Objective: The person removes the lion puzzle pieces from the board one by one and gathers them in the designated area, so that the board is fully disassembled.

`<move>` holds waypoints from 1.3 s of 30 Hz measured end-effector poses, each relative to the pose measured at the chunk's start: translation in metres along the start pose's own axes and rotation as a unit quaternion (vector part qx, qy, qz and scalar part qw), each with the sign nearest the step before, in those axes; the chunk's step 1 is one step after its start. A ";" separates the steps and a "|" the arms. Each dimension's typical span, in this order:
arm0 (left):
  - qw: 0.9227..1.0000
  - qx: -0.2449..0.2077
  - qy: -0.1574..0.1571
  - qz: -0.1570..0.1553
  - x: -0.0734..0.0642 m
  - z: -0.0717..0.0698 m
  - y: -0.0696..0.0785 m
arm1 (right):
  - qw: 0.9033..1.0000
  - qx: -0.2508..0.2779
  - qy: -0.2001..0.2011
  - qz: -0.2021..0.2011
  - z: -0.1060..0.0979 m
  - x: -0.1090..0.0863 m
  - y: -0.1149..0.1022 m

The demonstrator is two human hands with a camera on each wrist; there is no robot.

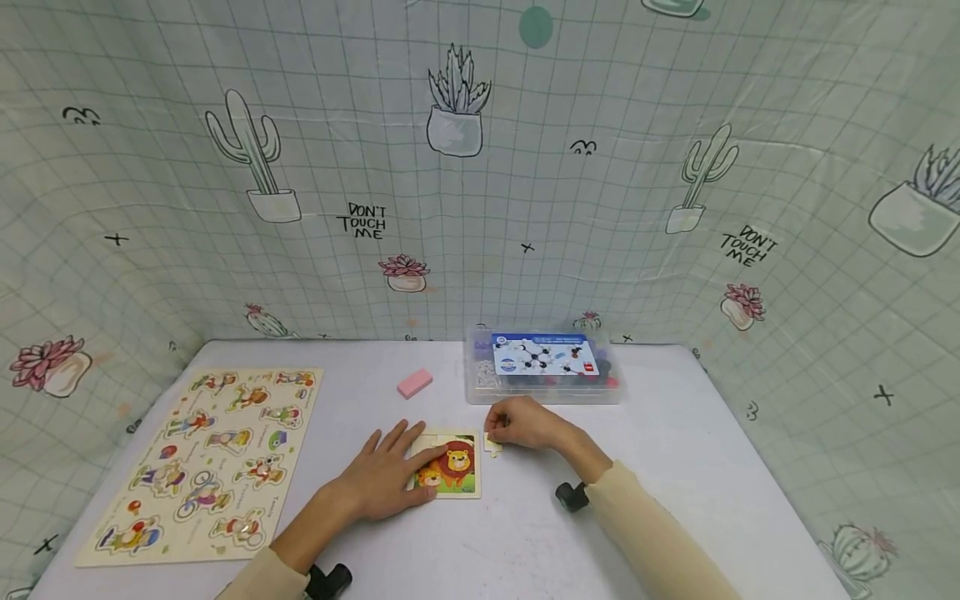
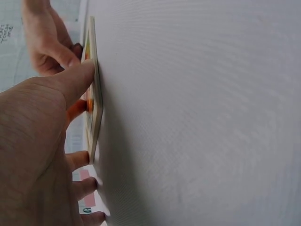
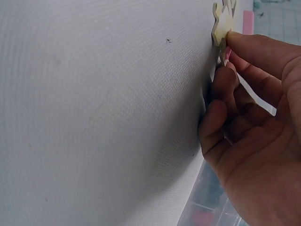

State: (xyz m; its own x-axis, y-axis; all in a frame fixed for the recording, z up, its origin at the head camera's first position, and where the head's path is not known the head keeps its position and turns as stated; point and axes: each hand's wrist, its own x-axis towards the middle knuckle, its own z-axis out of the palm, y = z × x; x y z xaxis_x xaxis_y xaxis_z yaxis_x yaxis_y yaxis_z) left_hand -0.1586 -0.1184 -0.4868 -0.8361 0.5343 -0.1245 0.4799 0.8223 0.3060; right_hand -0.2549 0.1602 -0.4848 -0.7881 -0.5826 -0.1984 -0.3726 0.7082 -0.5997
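Observation:
A small square jigsaw puzzle (image 1: 459, 468) with a lion picture lies on the table. My left hand (image 1: 386, 477) rests over its left side with the fingers spread; in the left wrist view the thumb (image 2: 80, 80) lies on the puzzle's edge. Just right of the puzzle, my right hand (image 1: 528, 423) pinches a pale jigsaw piece (image 1: 492, 447) between thumb and fingers. The right wrist view shows the knobbed outline of this jigsaw piece (image 3: 222, 24) close over the tabletop, with the other fingers curled below it.
Behind the hands are a pink block (image 1: 415, 383) and a clear compartment box (image 1: 543, 392) with a molecule-printed label. A large board of cartoon animal figures (image 1: 217, 462) covers the table's left side. Grid-patterned cloth (image 1: 525, 283) hangs around the table.

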 end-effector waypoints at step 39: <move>1.000 0.023 -0.020 0.002 -0.001 -0.003 0.008 | 1.000 0.009 -0.002 -0.015 0.001 -0.001 -0.001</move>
State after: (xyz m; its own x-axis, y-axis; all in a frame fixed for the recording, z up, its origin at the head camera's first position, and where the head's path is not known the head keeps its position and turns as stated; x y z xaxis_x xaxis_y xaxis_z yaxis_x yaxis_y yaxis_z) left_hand -0.1547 -0.1133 -0.4810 -0.8230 0.5447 -0.1609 0.4959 0.8273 0.2640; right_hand -0.2531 0.1595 -0.4852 -0.7749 -0.6047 -0.1838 -0.3864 0.6835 -0.6193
